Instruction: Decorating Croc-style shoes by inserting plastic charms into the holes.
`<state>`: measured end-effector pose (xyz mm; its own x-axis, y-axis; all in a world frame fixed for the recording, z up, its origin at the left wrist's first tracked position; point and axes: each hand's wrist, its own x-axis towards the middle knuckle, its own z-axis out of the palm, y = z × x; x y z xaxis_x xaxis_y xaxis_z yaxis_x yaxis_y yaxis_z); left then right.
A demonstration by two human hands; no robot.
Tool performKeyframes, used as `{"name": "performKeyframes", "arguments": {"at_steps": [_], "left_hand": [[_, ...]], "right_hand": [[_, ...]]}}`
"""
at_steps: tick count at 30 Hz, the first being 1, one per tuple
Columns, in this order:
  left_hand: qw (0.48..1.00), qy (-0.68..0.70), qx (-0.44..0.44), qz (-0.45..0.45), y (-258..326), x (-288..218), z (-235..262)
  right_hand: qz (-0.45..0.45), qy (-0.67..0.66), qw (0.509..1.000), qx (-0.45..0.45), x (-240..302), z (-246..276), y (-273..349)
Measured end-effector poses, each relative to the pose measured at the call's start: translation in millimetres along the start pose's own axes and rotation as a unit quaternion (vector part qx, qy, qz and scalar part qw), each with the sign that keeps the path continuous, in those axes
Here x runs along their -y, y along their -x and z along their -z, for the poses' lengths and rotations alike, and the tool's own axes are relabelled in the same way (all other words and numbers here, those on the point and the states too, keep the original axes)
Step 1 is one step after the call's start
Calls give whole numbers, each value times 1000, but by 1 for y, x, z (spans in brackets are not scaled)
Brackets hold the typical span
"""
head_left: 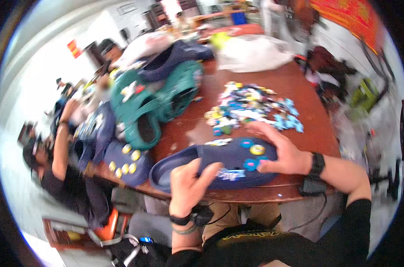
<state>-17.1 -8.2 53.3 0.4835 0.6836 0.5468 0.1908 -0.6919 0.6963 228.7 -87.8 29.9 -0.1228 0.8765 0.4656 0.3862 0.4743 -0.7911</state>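
A navy blue clog [231, 153] lies along the table's near edge, toe to the right. Its upper carries yellow-and-white round charms, blue flower charms with pink centres and a pale blue lettered charm [232, 175]. My left hand [189, 184] grips its near side by the opening, fingers partly hidden. My right hand [284, 151] spans the toe, thumb on the near side by a pink-and-blue flower charm [255, 164] and fingers on the far side. Beyond the clog lies a pile of small colourful charms [251, 107].
Left of the clog stand a navy clog with yellow charms [130, 164] and a pair of green clogs [137, 107]. A white plastic bag [253, 53] lies at the back of the brown table [295, 89]. Another person [61, 173] sits at the left, an arm raised to the table.
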Motion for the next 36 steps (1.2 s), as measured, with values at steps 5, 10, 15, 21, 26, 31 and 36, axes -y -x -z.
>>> {"name": "performKeyframes", "arguments": {"at_steps": [5, 10, 15, 21, 26, 31, 36], "left_hand": [[1000, -26, 2, -5, 4, 14, -4], [1000, -7, -19, 6, 9, 7, -10], [999, -1, -41, -7, 5, 9, -9], [998, -6, -54, -11, 6, 18, -6], [999, -40, -34, -3, 10, 10, -8], [997, -70, 2, -28, 12, 4, -1], [995, -82, 16, -48, 12, 13, 0]], "right_hand": [[-43, -77, 994, -58, -11, 7, 1], [8, -28, 996, -88, -11, 11, 9], [20, 61, 997, -33, -8, 14, 11], [188, 247, 947, -81, 24, 7, 8], [253, 482, 839, -8, 55, -22, -8], [258, 529, 807, 58, 56, -43, -20], [279, 474, 833, 64, 46, -40, -26]]}}
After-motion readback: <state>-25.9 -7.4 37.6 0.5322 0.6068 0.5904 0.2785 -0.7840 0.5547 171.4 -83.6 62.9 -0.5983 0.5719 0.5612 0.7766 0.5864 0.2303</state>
